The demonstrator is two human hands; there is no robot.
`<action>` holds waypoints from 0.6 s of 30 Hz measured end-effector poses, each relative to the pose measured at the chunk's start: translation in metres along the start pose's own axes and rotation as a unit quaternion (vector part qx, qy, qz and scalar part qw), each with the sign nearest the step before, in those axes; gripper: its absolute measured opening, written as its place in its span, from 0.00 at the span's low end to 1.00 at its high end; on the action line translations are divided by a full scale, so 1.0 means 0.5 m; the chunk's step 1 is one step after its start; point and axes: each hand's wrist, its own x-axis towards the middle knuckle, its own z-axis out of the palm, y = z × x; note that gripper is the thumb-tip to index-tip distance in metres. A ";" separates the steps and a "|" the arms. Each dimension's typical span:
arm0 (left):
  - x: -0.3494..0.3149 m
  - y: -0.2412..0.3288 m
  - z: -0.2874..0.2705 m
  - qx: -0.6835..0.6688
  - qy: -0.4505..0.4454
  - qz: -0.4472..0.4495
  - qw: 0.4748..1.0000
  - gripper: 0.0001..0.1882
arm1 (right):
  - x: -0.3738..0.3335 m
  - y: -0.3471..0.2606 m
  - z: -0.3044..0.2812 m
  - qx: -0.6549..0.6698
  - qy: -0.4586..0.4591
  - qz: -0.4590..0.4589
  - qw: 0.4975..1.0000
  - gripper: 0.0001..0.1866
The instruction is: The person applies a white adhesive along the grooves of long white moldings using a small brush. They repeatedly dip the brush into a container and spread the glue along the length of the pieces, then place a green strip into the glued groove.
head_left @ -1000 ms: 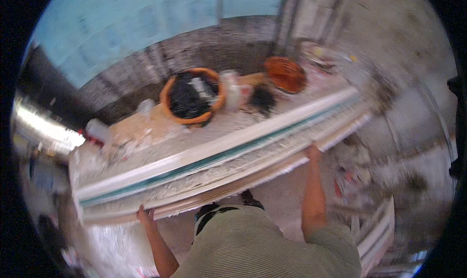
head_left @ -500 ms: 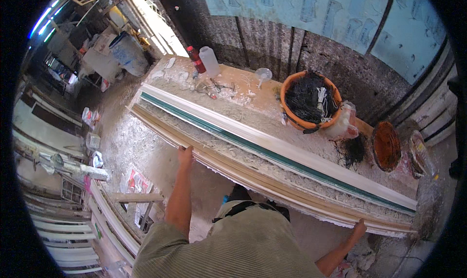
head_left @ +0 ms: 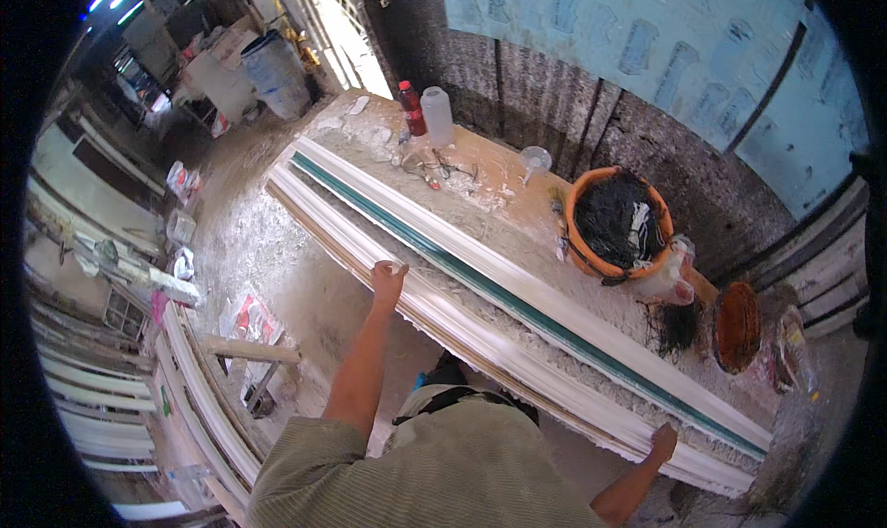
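Note:
A long white plaster moulding strip [head_left: 517, 355] runs diagonally along the near side of the workbench. My left hand [head_left: 389, 283] is closed on its near edge, left of the middle. Toward its right end my right hand [head_left: 663, 443] grips the same strip, fingers wrapped over the edge. Beneath it shows a tan, grooved strip [head_left: 344, 251] with crumbly white edges. Farther back, parallel to it, lie a dark green strip [head_left: 420, 242] and another white length [head_left: 554, 292].
Behind the strips stand a red bottle [head_left: 412, 109], a pale plastic bottle [head_left: 437, 117], and an orange tub [head_left: 579, 242] of black fibres. An orange-brown bowl [head_left: 738, 327] is at the right. A wooden trestle [head_left: 245, 348] and stacked white lengths [head_left: 102, 403] stand at the left.
The white strip now shows over the tan one, where mostly tan showed before. Both hands hold it, the left hand slightly higher. The whole view has also shifted.

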 end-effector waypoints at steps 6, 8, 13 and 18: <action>-0.087 -0.086 -0.078 0.005 0.013 0.017 1.000 0.27 | 0.008 -0.172 -0.070 -0.153 0.066 -0.229 0.959 0.14; -0.091 -0.110 -0.108 -0.041 -0.002 -0.049 0.998 0.25 | 0.014 -0.324 -0.115 0.066 0.063 -0.262 0.961 0.14; -0.042 -0.126 -0.164 -0.059 0.032 -0.041 0.997 0.23 | -0.053 -0.854 -0.308 0.360 -0.135 -0.273 0.882 0.22; 0.099 -0.082 -0.208 -0.014 0.049 0.067 0.996 0.24 | -0.187 -1.371 -0.449 0.324 -0.213 -0.465 0.796 0.21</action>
